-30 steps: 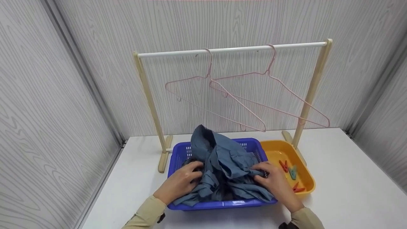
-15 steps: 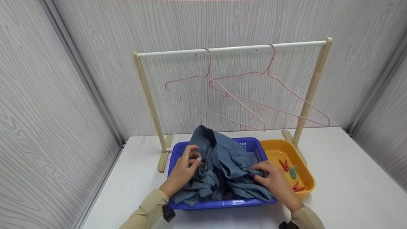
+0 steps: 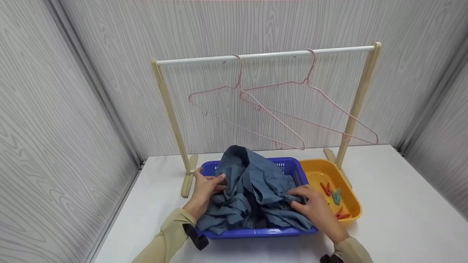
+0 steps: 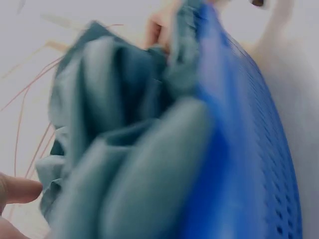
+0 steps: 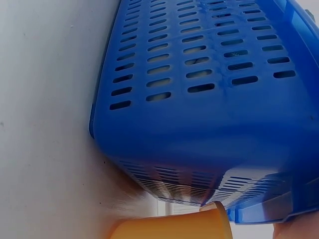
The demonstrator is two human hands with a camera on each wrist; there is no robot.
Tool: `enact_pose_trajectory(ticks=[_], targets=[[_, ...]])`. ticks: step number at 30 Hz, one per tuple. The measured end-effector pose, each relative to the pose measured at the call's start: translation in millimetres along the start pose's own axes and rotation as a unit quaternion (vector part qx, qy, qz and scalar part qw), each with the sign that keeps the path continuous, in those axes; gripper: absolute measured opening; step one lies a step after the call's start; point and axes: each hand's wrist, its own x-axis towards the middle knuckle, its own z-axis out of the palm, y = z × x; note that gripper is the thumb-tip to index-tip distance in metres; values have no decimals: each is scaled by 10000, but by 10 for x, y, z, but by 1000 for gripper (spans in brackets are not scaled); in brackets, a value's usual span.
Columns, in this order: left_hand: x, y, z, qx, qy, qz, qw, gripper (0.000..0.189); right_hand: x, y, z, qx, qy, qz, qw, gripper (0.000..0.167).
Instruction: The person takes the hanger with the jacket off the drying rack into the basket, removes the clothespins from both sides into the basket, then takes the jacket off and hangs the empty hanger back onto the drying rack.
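Observation:
A crumpled blue-grey garment (image 3: pixel 268 179) lies heaped in a blue plastic basket (image 3: pixel 256 233); its folds hide what kind it is. On the heap's left side my left hand (image 3: pixel 203 191) has its thumb and fingers spread, with the thumb against the cloth. The left wrist view shows a fingertip (image 4: pixel 30 190) meeting the edge of the garment (image 4: pixel 89 99). My right hand (image 3: pixel 312 204) pinches a fold of the same garment at the basket's right rim. From the right wrist, mostly the slotted basket wall (image 5: pixel 189 124) shows, with part of the right hand (image 5: pixel 299 226) at the corner.
Behind the basket stands a wooden rack with a white rail (image 3: pixel 270 55), from which two pink hangers (image 3: pixel 272 114) (image 3: pixel 342 109) hang. At the basket's right, a yellow tray (image 3: pixel 354 204) holds several clothespins (image 3: pixel 336 196). Patterned panels (image 3: pixel 73 182) enclose the white table (image 3: pixel 398 204).
My left hand has lifted out of the folds, shifted left and spread its fingers. The garment's top and left folds have moved slightly. My right hand keeps its hold.

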Motion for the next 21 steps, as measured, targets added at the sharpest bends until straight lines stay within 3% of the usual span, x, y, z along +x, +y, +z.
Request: enact_pose_trajectory(ticks=[3, 7, 12, 15, 18, 21], targets=[[43, -10, -22, -86, -104, -348, 9993, 92, 7, 2, -9, -43, -15, -48, 10000, 23], [72, -37, -53, 243, -416, -595, 9971, 84, 1, 6, -11, -136, 13, -159, 9998, 22], [82, -59, -70, 720, -708, -570, 9933, 61, -7, 10, -7, -162, 1, -175, 9997, 22], [82, -60, -62, 1341, -806, -124, 9876, 44, -4, 12, -11, -113, -39, -88, 9999, 21], [83, -56, -48, 2092, -723, 601, 9734, 27, -3, 10, -16, -74, -70, -16, 9999, 21], [86, -66, -42, 2485, -546, 1241, 9591, 15, -4, 13, -19, -96, -76, -50, 9999, 21]])
